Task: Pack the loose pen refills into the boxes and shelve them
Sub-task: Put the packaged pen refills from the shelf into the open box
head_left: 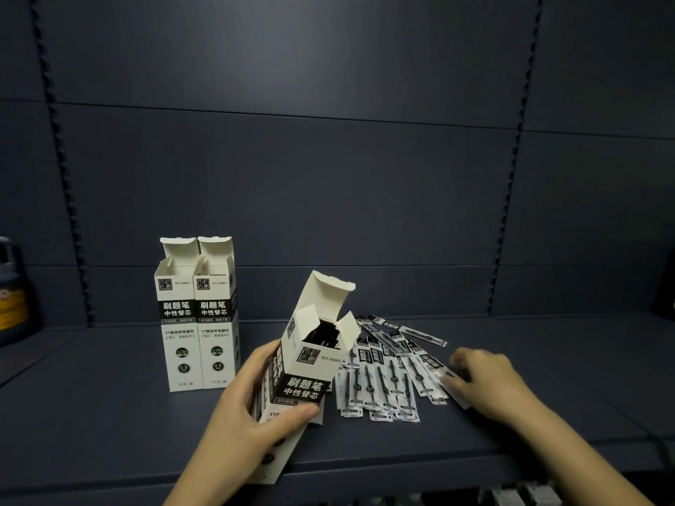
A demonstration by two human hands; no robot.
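1. The loose pen refills [387,374] lie fanned on the shelf [109,414].
2. My right hand [482,381] rests half-curled on their right edge.
3. My left hand [255,407] grips a tilted open box [310,363].
4. Two open boxes [197,323] stand left.

The left hand [252,407] reaches in from the near edge, fingers curled in a closed grip with the thumb pressed across the front, while the right hand [485,381], farther right, lies palm-down with fingers bent and blurred.
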